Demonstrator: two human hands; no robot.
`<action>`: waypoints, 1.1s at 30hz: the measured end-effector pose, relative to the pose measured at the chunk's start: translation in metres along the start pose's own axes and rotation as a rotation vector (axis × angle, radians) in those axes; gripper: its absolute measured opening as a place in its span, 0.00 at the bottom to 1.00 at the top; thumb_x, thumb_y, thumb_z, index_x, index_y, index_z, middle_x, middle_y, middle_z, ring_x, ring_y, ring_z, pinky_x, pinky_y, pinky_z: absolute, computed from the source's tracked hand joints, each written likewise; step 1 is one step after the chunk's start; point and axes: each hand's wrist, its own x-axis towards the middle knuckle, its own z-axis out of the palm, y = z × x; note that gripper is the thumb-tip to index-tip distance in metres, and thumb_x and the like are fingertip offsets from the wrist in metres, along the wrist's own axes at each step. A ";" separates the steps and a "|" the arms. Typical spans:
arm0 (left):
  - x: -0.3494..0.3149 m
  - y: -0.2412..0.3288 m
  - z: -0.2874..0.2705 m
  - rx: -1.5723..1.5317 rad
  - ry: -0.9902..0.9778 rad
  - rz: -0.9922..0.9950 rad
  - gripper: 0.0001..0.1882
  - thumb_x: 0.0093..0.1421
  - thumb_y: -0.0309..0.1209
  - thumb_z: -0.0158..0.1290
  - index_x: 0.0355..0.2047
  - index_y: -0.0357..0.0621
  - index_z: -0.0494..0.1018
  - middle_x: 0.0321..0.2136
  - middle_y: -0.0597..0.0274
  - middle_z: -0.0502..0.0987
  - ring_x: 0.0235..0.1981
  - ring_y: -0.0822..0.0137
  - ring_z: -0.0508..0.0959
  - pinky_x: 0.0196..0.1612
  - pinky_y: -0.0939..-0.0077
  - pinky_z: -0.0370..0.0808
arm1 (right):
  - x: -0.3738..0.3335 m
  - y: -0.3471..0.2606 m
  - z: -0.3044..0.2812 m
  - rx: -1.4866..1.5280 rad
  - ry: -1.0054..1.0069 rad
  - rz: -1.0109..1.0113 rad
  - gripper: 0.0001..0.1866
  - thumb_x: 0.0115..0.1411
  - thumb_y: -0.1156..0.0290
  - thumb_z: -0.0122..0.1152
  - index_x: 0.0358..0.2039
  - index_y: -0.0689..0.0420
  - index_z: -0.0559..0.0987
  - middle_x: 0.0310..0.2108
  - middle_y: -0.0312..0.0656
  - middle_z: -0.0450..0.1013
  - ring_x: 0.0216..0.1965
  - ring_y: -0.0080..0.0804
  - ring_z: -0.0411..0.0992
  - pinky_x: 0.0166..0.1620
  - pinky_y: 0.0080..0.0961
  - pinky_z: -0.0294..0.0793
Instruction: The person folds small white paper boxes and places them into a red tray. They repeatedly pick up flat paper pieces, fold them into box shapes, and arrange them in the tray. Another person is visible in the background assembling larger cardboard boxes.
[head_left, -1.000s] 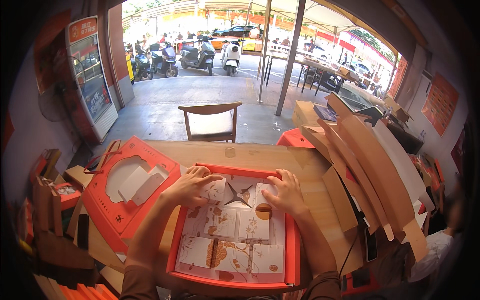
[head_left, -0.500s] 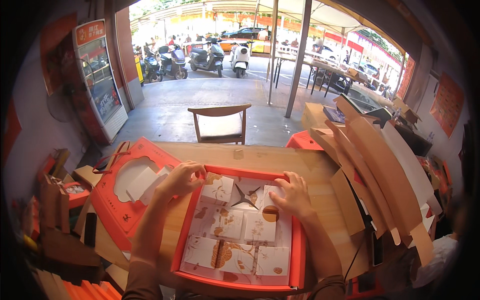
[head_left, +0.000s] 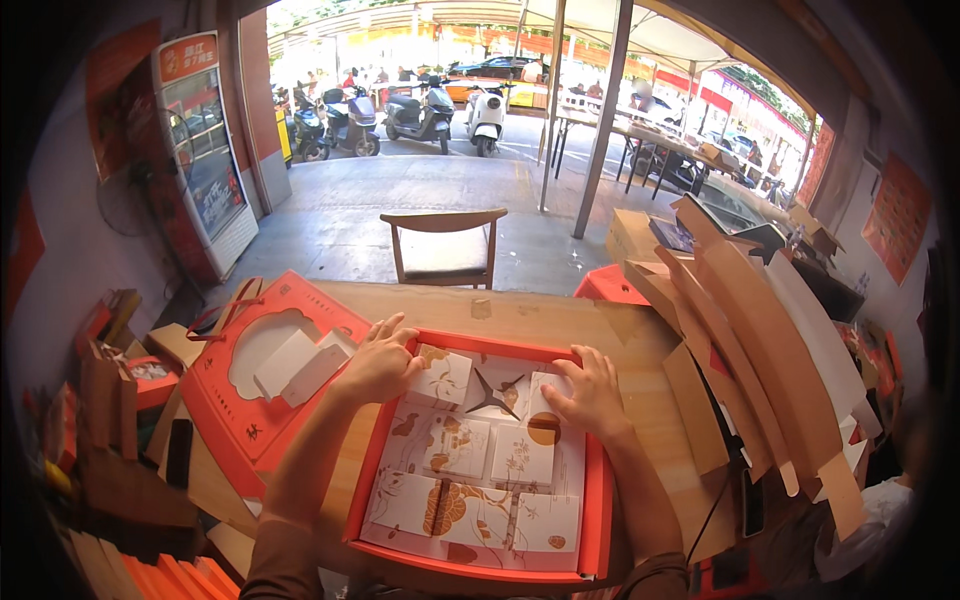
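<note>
Far left on the table (head_left: 520, 310): red box lid (head_left: 265, 385) with a cut-out window, lying flat, two pale cards on it. Beside it, the red tray (head_left: 595, 500), packed with small patterned boxes. Left hand (head_left: 380, 362) rests open-fingered on the top-left small box (head_left: 440, 375), pressing rather than gripping. Right hand (head_left: 590, 392) lies flat, fingers spread, on the top-right small box (head_left: 545, 390) by the tray's far rim. Far right: leaning stack of folded brown cardboard (head_left: 760, 340).
</note>
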 end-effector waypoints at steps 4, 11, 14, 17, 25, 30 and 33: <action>-0.001 0.003 -0.005 -0.053 -0.035 -0.032 0.23 0.72 0.40 0.49 0.39 0.31 0.85 0.70 0.50 0.68 0.79 0.47 0.52 0.79 0.50 0.50 | 0.000 0.002 0.002 -0.002 0.000 0.003 0.29 0.59 0.48 0.68 0.54 0.55 0.84 0.65 0.57 0.68 0.71 0.54 0.61 0.73 0.59 0.53; -0.001 0.016 -0.008 -0.201 0.165 0.335 0.29 0.60 0.35 0.62 0.62 0.44 0.74 0.69 0.44 0.67 0.75 0.45 0.59 0.76 0.46 0.56 | 0.000 -0.003 -0.001 -0.046 0.018 -0.023 0.28 0.60 0.48 0.68 0.53 0.55 0.85 0.64 0.57 0.69 0.69 0.54 0.63 0.71 0.51 0.57; -0.004 0.025 -0.007 -0.104 0.025 0.462 0.40 0.54 0.38 0.67 0.68 0.48 0.69 0.70 0.42 0.65 0.74 0.44 0.60 0.76 0.44 0.57 | -0.001 -0.001 0.001 -0.046 0.020 -0.017 0.28 0.60 0.48 0.68 0.53 0.54 0.85 0.64 0.57 0.69 0.69 0.54 0.63 0.71 0.52 0.57; -0.001 0.017 -0.012 -0.151 -0.038 0.411 0.48 0.49 0.39 0.72 0.70 0.49 0.66 0.65 0.45 0.68 0.69 0.44 0.66 0.71 0.51 0.66 | -0.001 -0.003 -0.001 -0.045 0.006 -0.012 0.28 0.60 0.48 0.67 0.53 0.54 0.85 0.64 0.58 0.69 0.69 0.54 0.63 0.72 0.52 0.56; -0.007 0.016 -0.026 -0.449 0.023 0.321 0.53 0.44 0.32 0.75 0.71 0.49 0.64 0.58 0.50 0.69 0.61 0.47 0.74 0.62 0.56 0.75 | -0.001 -0.001 0.003 -0.014 0.019 -0.019 0.29 0.60 0.47 0.67 0.53 0.55 0.84 0.65 0.57 0.68 0.70 0.53 0.62 0.73 0.56 0.54; -0.004 0.015 -0.023 -0.573 -0.095 0.246 0.53 0.44 0.28 0.73 0.72 0.48 0.63 0.58 0.51 0.71 0.64 0.49 0.72 0.65 0.55 0.73 | -0.002 0.001 0.003 -0.018 0.007 0.000 0.29 0.59 0.47 0.68 0.53 0.55 0.84 0.65 0.56 0.68 0.70 0.53 0.61 0.73 0.60 0.53; 0.000 0.009 -0.014 -0.504 -0.019 0.398 0.52 0.44 0.27 0.71 0.72 0.46 0.64 0.57 0.50 0.73 0.64 0.49 0.71 0.67 0.55 0.71 | -0.002 0.001 0.003 -0.014 0.004 0.000 0.30 0.59 0.46 0.68 0.54 0.55 0.84 0.65 0.57 0.68 0.71 0.53 0.61 0.73 0.60 0.52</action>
